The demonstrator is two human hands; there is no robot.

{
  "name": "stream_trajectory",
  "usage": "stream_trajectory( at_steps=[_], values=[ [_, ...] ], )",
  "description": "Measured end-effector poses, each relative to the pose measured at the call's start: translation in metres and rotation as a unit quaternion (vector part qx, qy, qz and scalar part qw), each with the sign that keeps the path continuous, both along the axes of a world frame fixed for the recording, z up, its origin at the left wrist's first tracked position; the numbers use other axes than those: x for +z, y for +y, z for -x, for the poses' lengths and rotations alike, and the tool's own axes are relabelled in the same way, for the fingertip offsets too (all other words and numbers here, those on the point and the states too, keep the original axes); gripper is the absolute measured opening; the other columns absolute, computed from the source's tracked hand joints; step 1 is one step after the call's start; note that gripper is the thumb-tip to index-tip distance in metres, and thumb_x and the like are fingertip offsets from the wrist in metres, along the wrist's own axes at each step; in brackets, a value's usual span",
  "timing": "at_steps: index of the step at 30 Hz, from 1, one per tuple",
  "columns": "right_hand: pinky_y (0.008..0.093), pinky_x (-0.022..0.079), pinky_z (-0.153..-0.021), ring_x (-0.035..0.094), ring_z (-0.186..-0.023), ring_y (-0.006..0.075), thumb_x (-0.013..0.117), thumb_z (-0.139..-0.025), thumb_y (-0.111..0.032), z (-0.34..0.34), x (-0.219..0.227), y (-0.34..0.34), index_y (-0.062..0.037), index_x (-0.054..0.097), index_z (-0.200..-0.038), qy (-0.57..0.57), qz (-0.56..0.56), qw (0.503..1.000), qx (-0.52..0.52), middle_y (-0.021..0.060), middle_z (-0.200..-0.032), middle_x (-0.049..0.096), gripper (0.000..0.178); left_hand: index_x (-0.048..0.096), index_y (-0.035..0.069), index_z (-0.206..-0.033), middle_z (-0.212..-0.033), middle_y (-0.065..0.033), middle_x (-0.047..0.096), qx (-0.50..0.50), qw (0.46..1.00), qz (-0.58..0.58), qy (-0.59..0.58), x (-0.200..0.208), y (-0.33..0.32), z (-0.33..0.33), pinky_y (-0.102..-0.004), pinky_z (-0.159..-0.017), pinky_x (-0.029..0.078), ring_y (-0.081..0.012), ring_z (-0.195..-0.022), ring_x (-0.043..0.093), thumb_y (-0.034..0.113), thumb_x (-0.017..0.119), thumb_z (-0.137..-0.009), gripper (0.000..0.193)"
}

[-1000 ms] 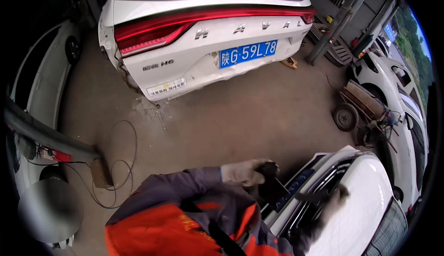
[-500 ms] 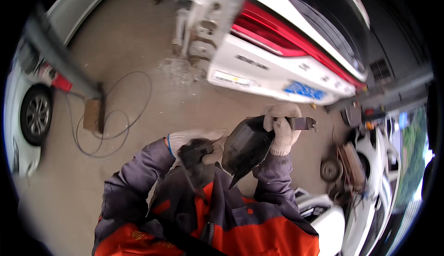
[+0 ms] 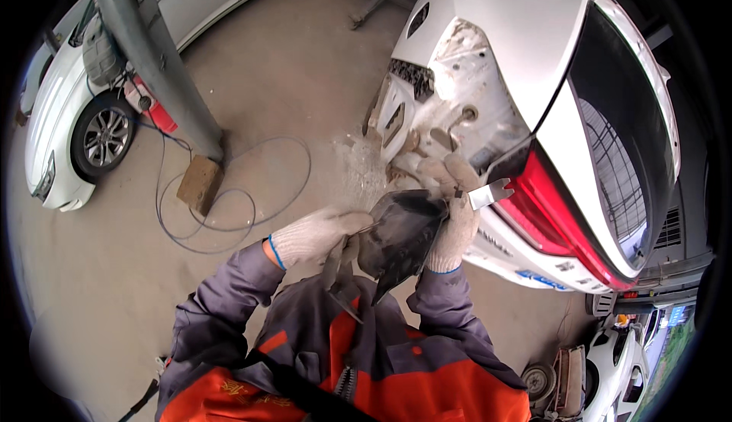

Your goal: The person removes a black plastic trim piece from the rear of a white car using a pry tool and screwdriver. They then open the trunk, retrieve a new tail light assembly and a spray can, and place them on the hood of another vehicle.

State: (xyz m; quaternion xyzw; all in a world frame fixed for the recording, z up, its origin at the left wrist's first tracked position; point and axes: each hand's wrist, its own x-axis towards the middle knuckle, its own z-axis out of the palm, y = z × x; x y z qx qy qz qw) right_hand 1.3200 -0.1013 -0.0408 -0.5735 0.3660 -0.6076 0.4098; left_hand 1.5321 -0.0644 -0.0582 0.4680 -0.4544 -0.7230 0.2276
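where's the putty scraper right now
In the head view the putty scraper is just right of centre, held in the gloved right hand, its blade pointing at the white car's red tail light, above the dark board.

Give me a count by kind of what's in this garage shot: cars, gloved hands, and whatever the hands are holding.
White cars: 3, one with its rear bumper off, one at upper left, one at lower right.
Gloved hands: 2, left hand and right hand.
Dark curved panel held in both hands: 1.
Flat metal scraper in the right hand: 1.
Total: 7.
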Motion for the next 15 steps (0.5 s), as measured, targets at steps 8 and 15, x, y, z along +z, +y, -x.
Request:
stream_trajectory(
  at_steps=[8,15],
  values=[
    [0.0263,0.051,-0.080,0.065,-0.098,0.0216,0.044,-0.098,-0.017,-0.032,-0.016,-0.104,0.0020,0.050,-0.131,0.035,-0.062,0.997,0.018,0.0181,-0.117,0.066,0.038,0.063,0.001,-0.094,-0.066,-0.0032,0.061,0.106,0.990,0.097,-0.010,0.009,-0.093,-0.061,-0.0265,-0.048,0.039,-0.0096,-0.051,0.051,0.034,0.050,-0.099,0.036],
    [0.0203,0.045,-0.058,0.061,-0.073,0.0140,0.042,-0.086,0.000,-0.122,0.015,-0.161,0.0011,0.058,-0.110,-0.160,-0.094,0.982,-0.025,0.0180,-0.107,0.068,0.029,0.063,0.002,-0.092,-0.066,-0.0036,0.061,0.052,0.988,0.143,-0.001,-0.009,-0.188,-0.131,-0.0282,-0.053,0.042,-0.0104,-0.057,0.054,0.036,0.051,-0.099,0.037]
  ],
)
